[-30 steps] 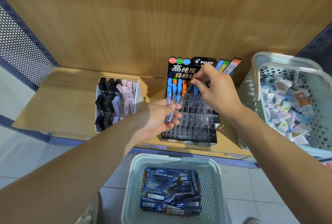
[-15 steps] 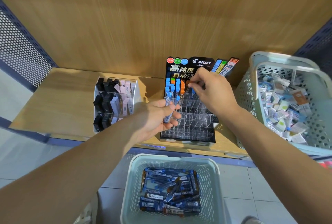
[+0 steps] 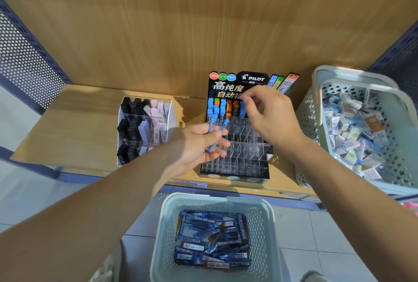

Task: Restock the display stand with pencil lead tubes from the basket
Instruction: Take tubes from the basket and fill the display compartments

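The black Pilot display stand (image 3: pixel 235 159) has a clear grid of slots and stands on the wooden shelf. Blue- and orange-capped lead tubes (image 3: pixel 217 106) fill part of its top row; the lower rows are empty. My left hand (image 3: pixel 199 146) is held in front of the stand's left side, shut on a few blue lead tubes (image 3: pixel 213 133). My right hand (image 3: pixel 271 114) hovers over the top row with thumb and forefinger pinched beside a blue-capped tube (image 3: pixel 242 108); nothing shows between them. The pale green basket (image 3: pixel 161 232) on the floor below holds several blue lead tubes (image 3: pixel 212 238).
A clear acrylic rack (image 3: pixel 169 119) of black and pale erasers stands left of the stand. A larger pale basket (image 3: pixel 319 100) full of small boxed erasers sits on the shelf's right end. A wood panel backs the shelf (image 3: pixel 79 128); perforated panels flank it.
My right hand has set a dark, orange-capped tube into the top row and its fingertips have shifted slightly right off it. My left hand has stayed put with its tubes.
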